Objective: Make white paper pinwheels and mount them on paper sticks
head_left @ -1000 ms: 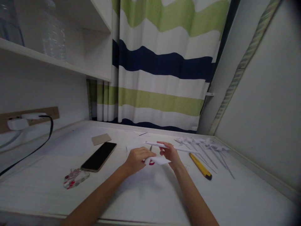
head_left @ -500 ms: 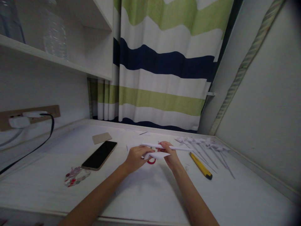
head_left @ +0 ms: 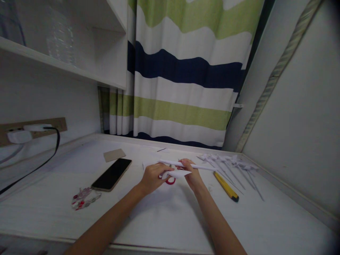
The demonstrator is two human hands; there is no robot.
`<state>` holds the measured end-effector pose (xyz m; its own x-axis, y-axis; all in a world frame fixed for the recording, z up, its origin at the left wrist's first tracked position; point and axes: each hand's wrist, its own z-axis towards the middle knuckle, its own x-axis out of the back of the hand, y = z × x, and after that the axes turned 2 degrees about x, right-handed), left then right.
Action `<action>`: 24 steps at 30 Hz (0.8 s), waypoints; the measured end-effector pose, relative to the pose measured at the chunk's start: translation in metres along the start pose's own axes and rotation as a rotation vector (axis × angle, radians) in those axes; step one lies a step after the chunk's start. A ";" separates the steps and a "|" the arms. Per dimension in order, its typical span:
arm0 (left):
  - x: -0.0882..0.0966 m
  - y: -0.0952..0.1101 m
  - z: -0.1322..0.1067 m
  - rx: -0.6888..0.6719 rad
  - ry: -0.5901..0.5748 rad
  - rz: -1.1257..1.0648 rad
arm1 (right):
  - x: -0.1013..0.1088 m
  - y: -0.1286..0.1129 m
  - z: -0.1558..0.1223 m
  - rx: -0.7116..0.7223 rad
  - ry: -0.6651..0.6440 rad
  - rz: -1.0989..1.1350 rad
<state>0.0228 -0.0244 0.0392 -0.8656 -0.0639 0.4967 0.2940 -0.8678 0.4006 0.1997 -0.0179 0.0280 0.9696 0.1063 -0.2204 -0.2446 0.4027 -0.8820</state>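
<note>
Both my hands meet over the middle of the white desk (head_left: 170, 219). My left hand (head_left: 152, 178) is closed, pinching a small folded white paper piece (head_left: 177, 173). My right hand (head_left: 191, 174) is closed round the same paper and also holds a long rolled white paper stick (head_left: 204, 167) that points right. Red-handled scissors (head_left: 170, 180) lie on the desk just under the hands, mostly hidden.
A black phone (head_left: 111, 174) and a brown card (head_left: 114, 155) lie to the left, with a red and white trinket (head_left: 83, 198) nearer me. A yellow utility knife (head_left: 226, 186) and several paper pinwheels on sticks (head_left: 233, 166) lie to the right. A striped curtain (head_left: 183, 88) hangs behind.
The folded paper has been turned and lifted slightly between my hands, showing more of the red scissors below. The hands stayed in about the same place.
</note>
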 end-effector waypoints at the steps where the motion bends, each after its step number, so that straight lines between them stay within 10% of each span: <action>1: 0.000 0.000 0.000 -0.001 -0.001 -0.001 | 0.000 0.000 0.000 0.001 -0.001 -0.002; 24: -0.001 -0.001 0.000 -0.099 0.041 0.066 | 0.002 0.000 0.000 0.014 -0.021 0.022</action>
<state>0.0231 -0.0237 0.0383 -0.8622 -0.1414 0.4865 0.3114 -0.9054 0.2887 0.2011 -0.0176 0.0272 0.9636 0.1345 -0.2311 -0.2665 0.4129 -0.8709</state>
